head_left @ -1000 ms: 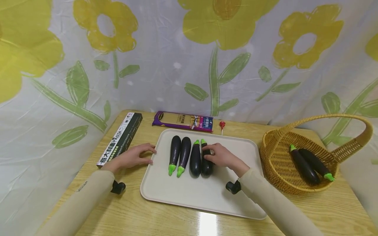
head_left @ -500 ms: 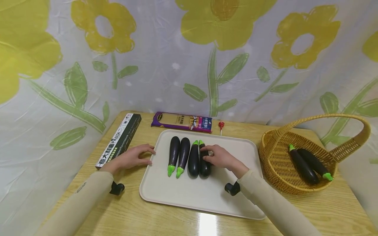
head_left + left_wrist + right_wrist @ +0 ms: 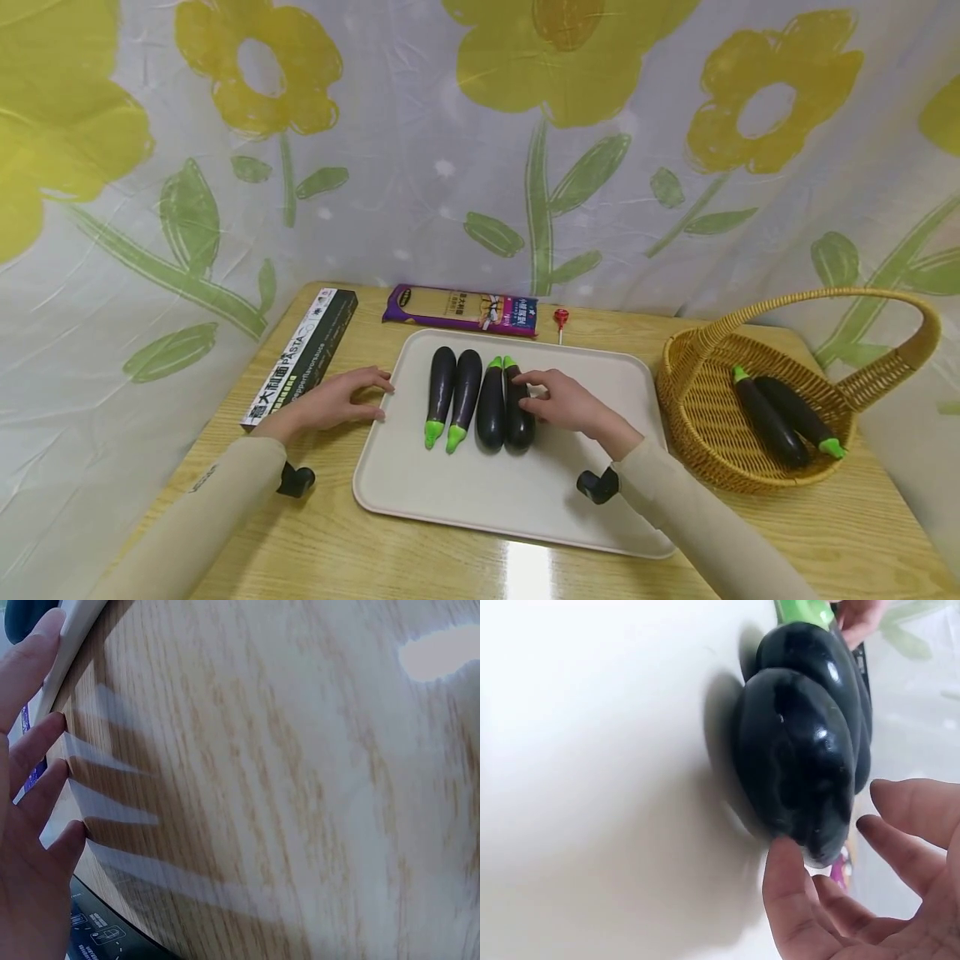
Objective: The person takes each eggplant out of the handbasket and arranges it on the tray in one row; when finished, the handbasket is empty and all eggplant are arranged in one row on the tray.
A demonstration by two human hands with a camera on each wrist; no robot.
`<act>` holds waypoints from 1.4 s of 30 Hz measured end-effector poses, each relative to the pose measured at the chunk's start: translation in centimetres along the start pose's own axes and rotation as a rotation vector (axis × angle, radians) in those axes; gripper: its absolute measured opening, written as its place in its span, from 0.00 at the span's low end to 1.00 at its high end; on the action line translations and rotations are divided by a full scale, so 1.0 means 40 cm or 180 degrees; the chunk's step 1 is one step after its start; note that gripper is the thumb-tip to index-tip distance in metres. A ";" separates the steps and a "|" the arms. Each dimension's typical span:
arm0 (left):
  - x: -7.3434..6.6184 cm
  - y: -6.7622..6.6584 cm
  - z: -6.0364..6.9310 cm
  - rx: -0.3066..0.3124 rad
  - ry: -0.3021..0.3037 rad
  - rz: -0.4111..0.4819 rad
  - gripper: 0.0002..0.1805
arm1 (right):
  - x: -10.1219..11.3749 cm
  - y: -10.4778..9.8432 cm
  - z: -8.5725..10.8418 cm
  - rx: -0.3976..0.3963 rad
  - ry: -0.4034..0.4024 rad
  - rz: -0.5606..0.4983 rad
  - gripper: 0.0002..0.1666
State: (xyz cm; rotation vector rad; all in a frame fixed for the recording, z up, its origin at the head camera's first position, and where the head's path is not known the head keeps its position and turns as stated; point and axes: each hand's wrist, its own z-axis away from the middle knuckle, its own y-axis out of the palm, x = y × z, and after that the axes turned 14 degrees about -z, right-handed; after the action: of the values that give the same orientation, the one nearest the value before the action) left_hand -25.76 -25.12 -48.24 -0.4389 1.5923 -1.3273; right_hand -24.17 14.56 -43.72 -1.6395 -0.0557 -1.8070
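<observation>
Though green-tipped, glossy dark eggplants [image 3: 519, 414]

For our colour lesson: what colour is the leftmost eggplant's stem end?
The stem end is bright green, clearest in the head view.

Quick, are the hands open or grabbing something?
Left hand: open, at the left edge of the tray.
Right hand: open, at the tray's rightmost eggplant, not gripping it.

The beige left sleeve [image 3: 198, 512] bears small dark lettering [image 3: 203, 478] behind its cuff [image 3: 262, 458], with a black, stubby wrist camera [image 3: 297, 481] beside that cuff; the right sleeve [image 3: 705, 508] is beige too.
</observation>
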 end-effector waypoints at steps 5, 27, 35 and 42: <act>0.002 0.002 -0.003 0.0018 -0.0006 -0.0017 0.23 | 0.002 -0.005 0.051 0.0069 -0.0114 -0.0107 0.25; 0.004 0.000 -0.003 0.0047 -0.0011 -0.0008 0.23 | 0.023 -0.084 0.324 -0.0147 -0.0618 -0.0032 0.22; 0.005 0.002 -0.007 0.0028 0.0035 -0.0024 0.24 | 0.030 -0.191 0.400 -0.0281 -0.0575 0.0254 0.19; 0.005 0.003 -0.006 0.0015 0.0045 -0.0024 0.23 | -0.009 -0.304 0.436 -0.0239 -0.0148 0.0688 0.22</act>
State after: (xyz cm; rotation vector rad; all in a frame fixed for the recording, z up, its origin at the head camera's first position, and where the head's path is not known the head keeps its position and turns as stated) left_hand -26.01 -25.11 -48.43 -0.4339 1.6002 -1.3421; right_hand -15.24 32.07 -35.59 -1.6706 0.1646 -1.6246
